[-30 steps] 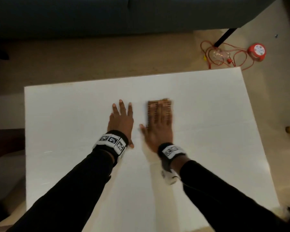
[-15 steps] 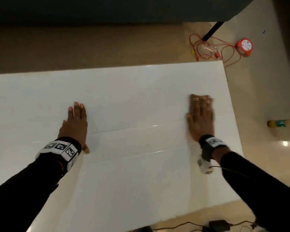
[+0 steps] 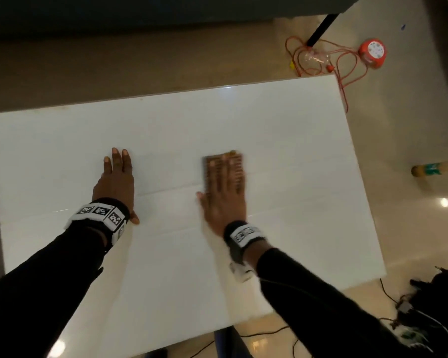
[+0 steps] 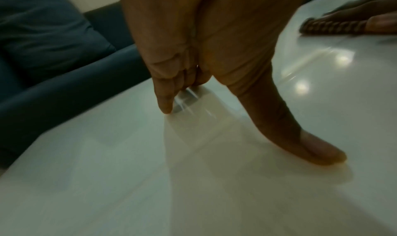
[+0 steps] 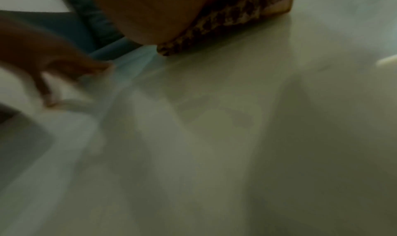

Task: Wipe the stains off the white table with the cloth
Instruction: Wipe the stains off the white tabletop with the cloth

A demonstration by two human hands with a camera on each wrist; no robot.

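The brown cloth (image 3: 224,171) lies folded near the middle of the white table (image 3: 308,177), pressed flat under the straight fingers of the right hand (image 3: 224,200). The left hand (image 3: 115,180) rests beside it, palm down, fingers extended, holding nothing.

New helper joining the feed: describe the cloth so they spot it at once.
Find the white table filling the head view. Near its middle, the right hand presses flat on the cloth: a small brown, ribbed, folded rectangle, the only object on the tabletop besides the bare left hand.
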